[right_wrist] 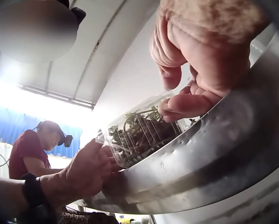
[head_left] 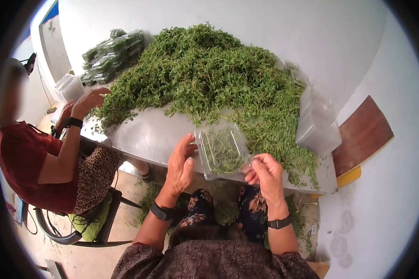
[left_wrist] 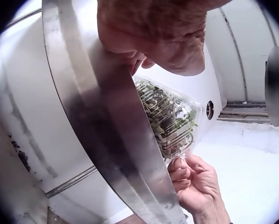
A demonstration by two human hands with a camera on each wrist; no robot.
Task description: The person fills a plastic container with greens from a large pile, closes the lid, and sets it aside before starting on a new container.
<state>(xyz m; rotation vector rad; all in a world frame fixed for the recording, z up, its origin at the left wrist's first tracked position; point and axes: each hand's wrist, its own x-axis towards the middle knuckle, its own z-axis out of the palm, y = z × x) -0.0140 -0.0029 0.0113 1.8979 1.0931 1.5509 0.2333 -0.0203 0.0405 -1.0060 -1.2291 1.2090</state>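
A clear plastic box (head_left: 222,149) with green sprigs inside is at the table's near edge, its lid closed over them. My right hand (head_left: 266,179) pinches its near right corner between thumb and fingers. On the box's left side, my left hand (head_left: 179,167) has its fingers loosely extended beside the wall; whether they touch it is unclear. The left wrist view shows the box (left_wrist: 165,116) beyond the metal table edge (left_wrist: 111,121). From the right wrist, the box (right_wrist: 141,128) appears between my left hand (right_wrist: 90,165) and right hand (right_wrist: 200,51).
A large heap of greens (head_left: 205,69) spreads over the metal table (head_left: 149,132). Filled boxes (head_left: 109,56) are piled at the back left; empty clear containers (head_left: 317,123) stand at the right. A person in red (head_left: 32,162) sits at the left, hands near the heap.
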